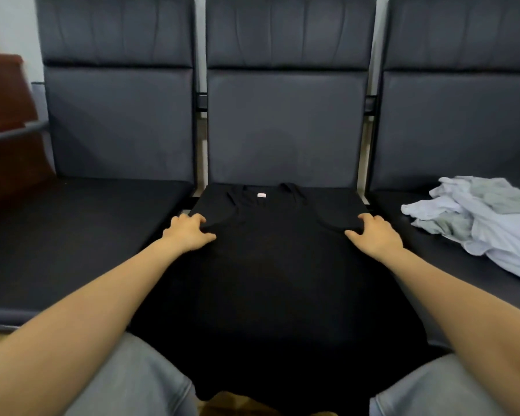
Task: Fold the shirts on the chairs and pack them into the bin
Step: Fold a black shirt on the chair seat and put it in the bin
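Dark padded chairs (285, 127) in a row, black shirt (276, 265) spread flat on middle seat, left hand (188, 232) and right hand (374, 232) pinching its side edges with curled fingers, pale shirts (487, 217) heaped on right seat

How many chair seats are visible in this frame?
3: left seat, bare; middle seat under the black shirt; right seat holding a pile of light shirts. More may lie outside the frame.

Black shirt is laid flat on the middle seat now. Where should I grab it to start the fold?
Pinch the black shirt at its two side edges just below the sleeves, where the left hand and right hand already grip. It lies flat, collar away from you, so come in from each outer side.
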